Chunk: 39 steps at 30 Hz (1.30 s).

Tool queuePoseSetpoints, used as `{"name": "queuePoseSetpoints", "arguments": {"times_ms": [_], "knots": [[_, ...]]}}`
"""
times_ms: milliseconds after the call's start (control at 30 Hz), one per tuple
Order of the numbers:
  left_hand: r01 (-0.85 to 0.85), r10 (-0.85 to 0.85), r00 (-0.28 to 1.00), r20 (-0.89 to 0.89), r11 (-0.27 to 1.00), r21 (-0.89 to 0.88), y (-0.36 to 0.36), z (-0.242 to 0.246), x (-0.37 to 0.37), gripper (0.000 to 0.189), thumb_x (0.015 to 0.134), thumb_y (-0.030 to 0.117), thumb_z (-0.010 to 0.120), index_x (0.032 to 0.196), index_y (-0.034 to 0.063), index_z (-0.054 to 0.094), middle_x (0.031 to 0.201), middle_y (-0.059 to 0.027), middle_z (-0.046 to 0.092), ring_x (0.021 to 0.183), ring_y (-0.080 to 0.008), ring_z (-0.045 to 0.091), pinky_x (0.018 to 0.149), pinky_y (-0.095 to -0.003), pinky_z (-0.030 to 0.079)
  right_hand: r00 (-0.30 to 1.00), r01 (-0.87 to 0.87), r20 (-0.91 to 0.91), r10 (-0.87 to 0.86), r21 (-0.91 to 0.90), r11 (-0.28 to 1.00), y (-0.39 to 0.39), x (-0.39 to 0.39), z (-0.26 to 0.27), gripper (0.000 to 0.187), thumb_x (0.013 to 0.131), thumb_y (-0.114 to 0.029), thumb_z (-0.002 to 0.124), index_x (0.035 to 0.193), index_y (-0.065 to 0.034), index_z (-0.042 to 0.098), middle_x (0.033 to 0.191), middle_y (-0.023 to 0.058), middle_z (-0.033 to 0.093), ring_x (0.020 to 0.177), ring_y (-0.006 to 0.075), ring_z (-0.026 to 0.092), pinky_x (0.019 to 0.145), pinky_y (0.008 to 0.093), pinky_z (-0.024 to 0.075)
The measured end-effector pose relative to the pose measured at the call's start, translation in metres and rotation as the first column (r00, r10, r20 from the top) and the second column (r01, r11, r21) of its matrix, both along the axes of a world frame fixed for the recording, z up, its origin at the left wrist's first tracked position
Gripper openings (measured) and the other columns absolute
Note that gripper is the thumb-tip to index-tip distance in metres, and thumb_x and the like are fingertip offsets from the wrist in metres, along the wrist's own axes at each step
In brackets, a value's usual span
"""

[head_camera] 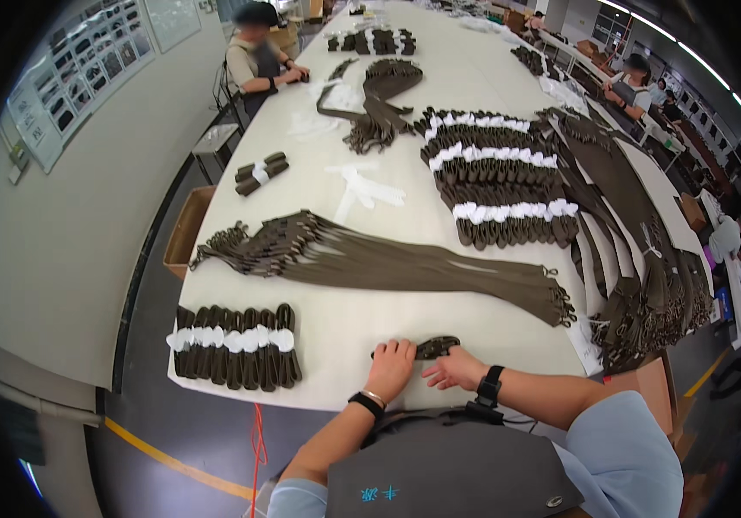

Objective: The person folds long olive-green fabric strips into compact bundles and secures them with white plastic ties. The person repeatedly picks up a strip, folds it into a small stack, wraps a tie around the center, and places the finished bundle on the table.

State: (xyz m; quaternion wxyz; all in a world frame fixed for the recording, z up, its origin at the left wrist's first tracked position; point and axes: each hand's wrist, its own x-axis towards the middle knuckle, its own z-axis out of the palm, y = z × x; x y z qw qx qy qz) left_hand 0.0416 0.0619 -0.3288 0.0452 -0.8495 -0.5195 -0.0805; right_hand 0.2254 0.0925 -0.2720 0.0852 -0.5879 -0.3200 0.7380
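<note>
A folded dark olive webbing strap (436, 348) lies on the table near its front edge. My left hand (393, 368) is closed over the strap's left part and hides much of it. At the strap's right end is my right hand (458, 369), its fingers partly spread and pointing left; whether it grips the strap cannot be made out. Just beyond, a long fan of loose webbing straps (377, 256) with metal hooks at the ends stretches across the table. Left of my hands stands a row of folded straps (234, 359) wrapped with white bands.
More banded straps (500, 178) lie in rows at the right, beside hanging straps (648, 278) over the table's edge. White paper bands (364, 188) and a small strap bundle (261, 173) lie farther back. A co-worker (260, 61) stands at the left edge, near a cardboard box (188, 226).
</note>
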Motion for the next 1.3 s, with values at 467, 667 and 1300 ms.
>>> {"name": "queuePoseSetpoints", "arguments": {"times_ms": [467, 667, 1300], "knots": [[0.016, -0.013, 0.999, 0.053, 0.998, -0.059, 0.002, 0.001, 0.000, 0.028, 0.086, 0.017, 0.054, 0.112, 0.0084, 0.056, 0.103, -0.0051, 0.057, 0.096, -0.0227, 0.056, 0.082, -0.0383, 0.043, 0.814, 0.474, -0.222, -0.538, -0.284, 0.834, 0.009, -0.002, -0.029, 0.018, 0.093, 0.004, 0.044, 0.110, 0.0100, 0.049, 0.105, 0.0233, 0.061, 0.097, 0.0336, 0.066, 0.081, 0.0379, 0.0569], [0.019, -0.020, 0.996, 0.086, 1.000, 0.003, 0.001, -0.001, -0.001, 0.027, 0.085, 0.017, 0.054, 0.110, 0.0081, 0.058, 0.100, -0.0043, 0.058, 0.093, -0.0222, 0.056, 0.080, -0.0380, 0.043, 0.908, 0.385, -0.150, -0.391, -0.065, 0.921, -0.001, 0.000, -0.019, 0.023, 0.094, 0.003, 0.041, 0.114, 0.0123, 0.047, 0.104, 0.0225, 0.062, 0.091, 0.0321, 0.068, 0.079, 0.0376, 0.0581], [0.002, -0.004, 0.998, 0.071, 0.999, 0.033, 0.003, -0.004, 0.002, 0.028, 0.085, 0.015, 0.054, 0.111, 0.0070, 0.058, 0.101, -0.0051, 0.057, 0.094, -0.0216, 0.055, 0.081, -0.0363, 0.042, 0.937, 0.296, 0.088, -0.337, 0.308, 0.904, -0.008, 0.009, -0.033, 0.018, 0.095, -0.009, 0.057, 0.103, 0.0022, 0.044, 0.082, 0.0183, 0.067, 0.055, 0.0225, 0.066, 0.042, 0.0301, 0.0486]]}}
